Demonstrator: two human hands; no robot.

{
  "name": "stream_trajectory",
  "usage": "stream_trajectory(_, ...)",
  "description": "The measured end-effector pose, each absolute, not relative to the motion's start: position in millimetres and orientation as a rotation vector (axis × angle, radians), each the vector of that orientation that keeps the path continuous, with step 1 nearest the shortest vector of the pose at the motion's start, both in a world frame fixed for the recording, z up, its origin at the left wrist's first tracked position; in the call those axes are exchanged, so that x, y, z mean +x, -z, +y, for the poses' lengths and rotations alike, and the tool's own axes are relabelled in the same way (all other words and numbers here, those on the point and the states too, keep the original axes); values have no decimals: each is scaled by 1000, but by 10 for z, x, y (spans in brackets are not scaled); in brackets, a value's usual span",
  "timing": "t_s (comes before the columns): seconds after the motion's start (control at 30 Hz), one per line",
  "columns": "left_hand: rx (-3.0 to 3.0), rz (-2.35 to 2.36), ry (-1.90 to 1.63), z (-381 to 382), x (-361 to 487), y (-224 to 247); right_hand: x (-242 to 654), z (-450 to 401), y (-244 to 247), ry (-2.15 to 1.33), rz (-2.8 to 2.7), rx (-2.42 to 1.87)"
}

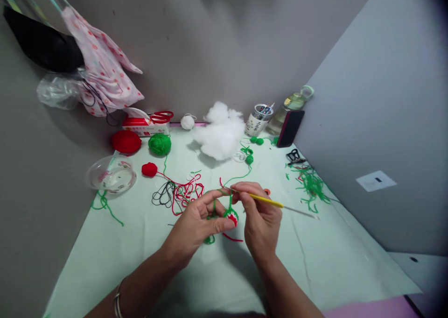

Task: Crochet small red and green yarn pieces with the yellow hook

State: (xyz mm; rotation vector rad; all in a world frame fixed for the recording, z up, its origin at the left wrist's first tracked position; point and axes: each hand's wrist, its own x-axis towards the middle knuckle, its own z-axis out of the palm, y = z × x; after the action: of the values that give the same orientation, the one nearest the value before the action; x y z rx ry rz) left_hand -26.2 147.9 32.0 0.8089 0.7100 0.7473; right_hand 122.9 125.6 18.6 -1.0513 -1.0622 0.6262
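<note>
Pinched in the left hand [189, 224] above a pale-green sheet [115, 262], a small, round red, white and green crocheted piece [231, 218] is best kept steady, its green yarn [230, 201] evenly taut, and a yellow-handled metal hook [273, 201], pinched by the right hand [262, 222], turned gently.

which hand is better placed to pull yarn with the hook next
Probably the right hand: it holds the yellow hook, while the left hand pinches the small crocheted piece.

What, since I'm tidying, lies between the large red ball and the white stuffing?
A green yarn ball, with a white ball farther back, in the head view.
</note>
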Motion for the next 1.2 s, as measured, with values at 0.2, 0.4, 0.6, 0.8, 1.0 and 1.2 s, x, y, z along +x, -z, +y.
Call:
stream_trajectory(0.2, 618, 643, -751, 1481, -231, -394, 1280, 1322, -199, -722, -933, -1122)
stream_trajectory(0.4, 574, 764, -917, 1533, -282, -446, 1393, 1413, -250, -1077, -526, -975)
stream_trajectory(0.6, 601, 784, -1016, 1528, -279, -409, 1315, 1167, -336, -714, -1005, -906)
stream_trajectory(0.8, 662, 785, -1025, 1521, -299, -385, 1249, 1086, -339, -479, -1293, -969)
stream_trajectory(1.0, 722, 779, -1029, 1512, -308, -364, 1274, 1049, -352, -338, -1420, -1026)
stream_trajectory(1.2, 830, 857, -1072, 1488, -321, -310, 1284, 1031, -324, -194, -1586, -997)
